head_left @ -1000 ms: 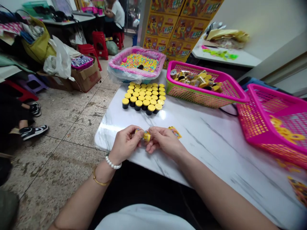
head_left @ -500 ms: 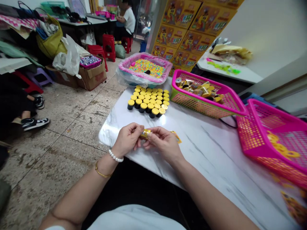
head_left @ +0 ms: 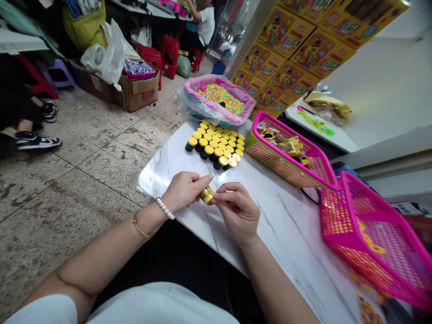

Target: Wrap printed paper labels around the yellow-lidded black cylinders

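Between the thumb and fingers of my left hand (head_left: 185,191) is a small yellow printed tube (head_left: 207,195), tilted, with its lower end toward my right hand. My right hand (head_left: 239,211) pinches at that end with thumb and forefinger, its other fingers curled. Exactly what these fingertips grip is too small to tell. Just beyond my hands, several small black containers with yellow lids (head_left: 216,145) stand upright in close rows on the white marbled table (head_left: 270,234).
A lined basket of colourful beads (head_left: 221,99) stands behind the rows. To its right are a pink-and-green basket (head_left: 280,162) of wrapped pieces and a pink basket (head_left: 340,216) with yellow rings. Yellow printed cartons (head_left: 283,58) are stacked behind. Another person (head_left: 204,24) sits far back.
The tube has been turned from nearly level to tilted, and more of it shows. My right hand has drawn back slightly and now pinches its lower end. The camera view has shifted.
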Available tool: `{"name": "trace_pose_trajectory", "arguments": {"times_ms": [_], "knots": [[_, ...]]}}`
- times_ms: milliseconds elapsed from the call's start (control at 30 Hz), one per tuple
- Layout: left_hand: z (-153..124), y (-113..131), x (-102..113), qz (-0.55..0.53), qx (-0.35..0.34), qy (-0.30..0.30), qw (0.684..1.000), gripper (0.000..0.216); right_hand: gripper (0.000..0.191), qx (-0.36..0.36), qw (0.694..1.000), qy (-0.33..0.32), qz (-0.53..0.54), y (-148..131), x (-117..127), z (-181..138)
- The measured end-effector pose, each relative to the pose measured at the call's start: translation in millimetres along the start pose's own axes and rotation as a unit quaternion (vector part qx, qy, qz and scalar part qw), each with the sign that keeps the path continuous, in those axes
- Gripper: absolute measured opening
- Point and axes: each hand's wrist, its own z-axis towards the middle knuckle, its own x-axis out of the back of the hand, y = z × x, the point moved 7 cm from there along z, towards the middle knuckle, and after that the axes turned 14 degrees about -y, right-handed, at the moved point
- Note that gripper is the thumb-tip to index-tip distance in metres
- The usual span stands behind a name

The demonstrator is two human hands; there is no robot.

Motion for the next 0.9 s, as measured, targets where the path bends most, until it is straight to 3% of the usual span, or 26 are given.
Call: {"name": "trace_pose_trajectory", "arguments": {"times_ms": [133, 267, 400, 567, 900], "knots": [[2, 4, -1, 0.002, -0.009, -0.035, 0.999, 0.057, 0.013, -0.005, 0.996, -0.037, -0.076, -8, -3, 3], [3, 3, -4, -0.115, 0.022, -0.169, 0.979, 0.056, 0.007, -0.011, 1.000, 0.005, -0.006, -10, -1, -1], [0, 5, -5, -0.225, 0.030, -0.227, 0.947, 0.051, 0.008, -0.013, 0.997, 0.059, 0.039, -6, 0, -4], [-3, 1, -13, -0.278, 0.040, -0.225, 0.933, 0.046, 0.025, -0.029, 0.998, 0.023, 0.051, 2, -6, 2], [-2, -11, -23, -0.268, 0.083, -0.180, 0.943, 0.046, 0.007, -0.052, 0.997, 0.064, -0.012, 12, -2, 0]]}}
